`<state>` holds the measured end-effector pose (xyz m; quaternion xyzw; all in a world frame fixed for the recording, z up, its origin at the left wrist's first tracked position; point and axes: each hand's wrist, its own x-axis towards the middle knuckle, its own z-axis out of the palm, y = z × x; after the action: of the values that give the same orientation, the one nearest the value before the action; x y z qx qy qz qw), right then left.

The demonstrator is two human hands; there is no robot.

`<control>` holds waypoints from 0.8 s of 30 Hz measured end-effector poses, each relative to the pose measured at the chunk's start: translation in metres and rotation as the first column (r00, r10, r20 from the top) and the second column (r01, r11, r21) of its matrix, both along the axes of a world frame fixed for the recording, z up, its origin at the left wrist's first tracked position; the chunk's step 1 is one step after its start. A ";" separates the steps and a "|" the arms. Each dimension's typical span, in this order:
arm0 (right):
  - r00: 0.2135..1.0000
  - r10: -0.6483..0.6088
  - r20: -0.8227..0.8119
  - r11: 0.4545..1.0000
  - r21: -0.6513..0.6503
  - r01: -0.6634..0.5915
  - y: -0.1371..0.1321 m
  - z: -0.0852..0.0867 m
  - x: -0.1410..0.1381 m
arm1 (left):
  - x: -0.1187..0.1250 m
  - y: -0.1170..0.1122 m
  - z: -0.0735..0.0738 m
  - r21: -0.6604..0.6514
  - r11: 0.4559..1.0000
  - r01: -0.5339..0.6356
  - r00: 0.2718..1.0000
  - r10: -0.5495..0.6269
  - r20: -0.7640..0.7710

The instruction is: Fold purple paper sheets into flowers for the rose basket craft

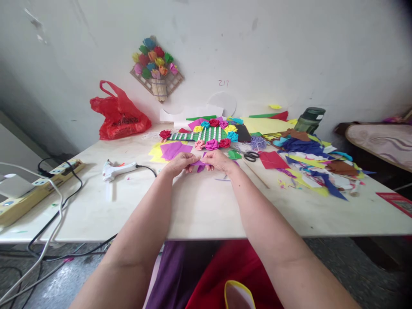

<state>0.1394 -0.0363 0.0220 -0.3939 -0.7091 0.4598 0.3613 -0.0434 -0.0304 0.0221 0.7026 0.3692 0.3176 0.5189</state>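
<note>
Both arms reach forward over the white table, and the hands meet near its middle. My left hand [180,164] pinches one side of a small piece of purple paper [201,166]. My right hand [219,161] grips the other side, with its fingers closed. Part of the paper is hidden by the fingers. Just behind the hands lies a green and white woven piece [208,136] edged with paper roses in several colours. Flat sheets of purple paper [176,150] and yellow paper [156,152] rest beside my left hand.
A white glue gun [116,170] lies left with its cord, near a power strip [41,189]. Right are black-handled scissors [251,156], a thin stick [257,174], red paper [273,160], a scrap heap [312,159] and a green bottle [309,120]. A red bag [124,113] stands back left.
</note>
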 end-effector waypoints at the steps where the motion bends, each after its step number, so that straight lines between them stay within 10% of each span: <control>1: 1.000 -0.003 0.005 1.000 -0.003 0.003 0.000 0.000 0.000 | 0.000 0.000 0.000 0.001 1.000 0.006 1.000 -0.006 -0.002; 24: 0.998 -0.042 0.056 0.996 -0.077 0.046 -0.003 0.006 0.000 | 0.001 0.002 0.001 0.028 0.990 -0.137 0.986 0.139 -0.094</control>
<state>0.1394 -0.0389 0.0281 -0.4356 -0.6912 0.4685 0.3360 -0.0425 -0.0287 0.0229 0.6954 0.4380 0.3225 0.4697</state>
